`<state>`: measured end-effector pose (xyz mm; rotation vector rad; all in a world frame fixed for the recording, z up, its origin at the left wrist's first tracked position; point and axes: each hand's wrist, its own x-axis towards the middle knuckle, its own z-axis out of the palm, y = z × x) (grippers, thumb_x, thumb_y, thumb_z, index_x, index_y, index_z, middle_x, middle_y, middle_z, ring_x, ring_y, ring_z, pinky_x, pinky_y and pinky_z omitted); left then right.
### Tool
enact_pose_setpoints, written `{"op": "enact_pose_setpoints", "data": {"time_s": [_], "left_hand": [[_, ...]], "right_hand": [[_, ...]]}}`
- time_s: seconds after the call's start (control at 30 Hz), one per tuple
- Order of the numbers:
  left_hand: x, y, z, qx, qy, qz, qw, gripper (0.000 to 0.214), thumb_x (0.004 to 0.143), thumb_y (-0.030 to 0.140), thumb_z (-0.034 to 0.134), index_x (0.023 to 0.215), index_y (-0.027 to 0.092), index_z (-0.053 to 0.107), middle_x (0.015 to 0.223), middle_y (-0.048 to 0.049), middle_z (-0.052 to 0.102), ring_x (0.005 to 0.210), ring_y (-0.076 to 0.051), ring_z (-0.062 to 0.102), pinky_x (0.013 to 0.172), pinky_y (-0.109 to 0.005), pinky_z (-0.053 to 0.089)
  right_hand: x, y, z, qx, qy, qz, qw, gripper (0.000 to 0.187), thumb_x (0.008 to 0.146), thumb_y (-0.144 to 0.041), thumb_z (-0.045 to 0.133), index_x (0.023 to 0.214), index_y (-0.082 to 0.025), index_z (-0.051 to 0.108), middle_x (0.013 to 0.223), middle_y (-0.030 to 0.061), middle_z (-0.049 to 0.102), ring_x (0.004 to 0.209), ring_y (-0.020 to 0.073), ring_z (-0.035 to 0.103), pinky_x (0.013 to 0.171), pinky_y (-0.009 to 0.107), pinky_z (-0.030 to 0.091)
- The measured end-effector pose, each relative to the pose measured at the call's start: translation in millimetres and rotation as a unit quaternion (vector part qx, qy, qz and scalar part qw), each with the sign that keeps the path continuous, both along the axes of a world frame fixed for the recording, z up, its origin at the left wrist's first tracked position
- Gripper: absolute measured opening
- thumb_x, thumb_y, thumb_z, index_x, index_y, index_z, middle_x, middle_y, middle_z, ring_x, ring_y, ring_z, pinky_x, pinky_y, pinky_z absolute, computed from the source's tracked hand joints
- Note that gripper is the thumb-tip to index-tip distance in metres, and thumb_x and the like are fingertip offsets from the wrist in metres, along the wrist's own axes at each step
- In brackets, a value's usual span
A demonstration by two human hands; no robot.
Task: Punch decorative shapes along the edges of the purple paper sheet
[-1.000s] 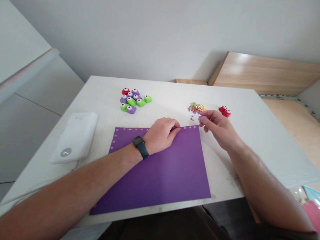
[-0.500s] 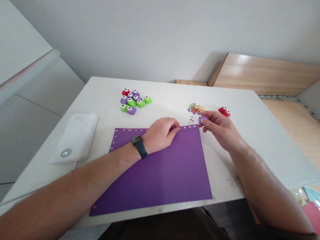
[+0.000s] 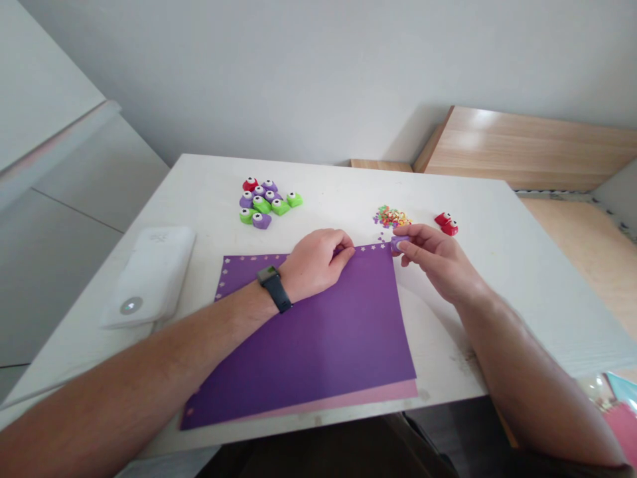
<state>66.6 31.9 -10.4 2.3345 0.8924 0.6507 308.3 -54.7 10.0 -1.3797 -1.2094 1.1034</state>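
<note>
Since half a second ago the purple sheet (image 3: 318, 332) has slid farther up the white table (image 3: 497, 279), baring a pink strip (image 3: 358, 397) under its near edge. It lies flat, with small star holes (image 3: 373, 247) along its far and left edges. The left hand (image 3: 318, 262) pinches the far edge; if that pinch slackens, the sheet could slip. The right hand (image 3: 432, 255) is closed on a small purple punch (image 3: 398, 243) at the far right corner, where it may bite askew.

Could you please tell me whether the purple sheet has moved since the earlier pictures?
Yes. The purple sheet has slid away from the near edge of the table, its right side most, uncovering a pink strip beneath it.
</note>
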Motion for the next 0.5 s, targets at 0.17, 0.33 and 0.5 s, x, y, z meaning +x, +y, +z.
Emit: {"op": "enact_pose_setpoints", "data": {"time_s": [0.17,0.33,0.5], "left_hand": [[-0.2,0.0,-0.7,0.004,0.0,0.004,1.0,0.015,0.096,0.026,0.055,0.093,0.02,0.068,0.09,-0.0034,0.071,0.085,-0.02,0.064,0.077,-0.033,0.046],[-0.3,0.2,-1.2,0.002,0.002,0.007,1.0,0.016,0.096,0.026,0.054,0.093,0.02,0.068,0.09,-0.0037,0.071,0.084,-0.02,0.065,0.076,-0.034,0.047],[-0.7,0.7,-1.8,0.005,0.002,0.008,1.0,0.016,0.096,0.027,0.054,0.092,0.02,0.068,0.089,-0.0039,0.071,0.084,-0.02,0.065,0.075,-0.034,0.047]], "right_hand": [[-0.2,0.5,-0.3,0.005,-0.009,0.001,1.0,0.034,0.085,-0.036,0.078,0.114,-0.02,0.07,0.092,0.003,0.067,0.076,0.0142,0.059,0.07,0.031,0.049],[-0.3,0.2,0.6,-0.001,-0.021,0.005,1.0,0.035,0.084,-0.039,0.078,0.114,-0.021,0.07,0.09,0.0026,0.065,0.076,0.0148,0.059,0.07,0.031,0.05],[-0.8,-0.7,1.7,0.004,-0.022,0.001,1.0,0.034,0.085,-0.038,0.077,0.113,-0.02,0.07,0.09,0.0031,0.066,0.076,0.015,0.059,0.071,0.032,0.05]]}}
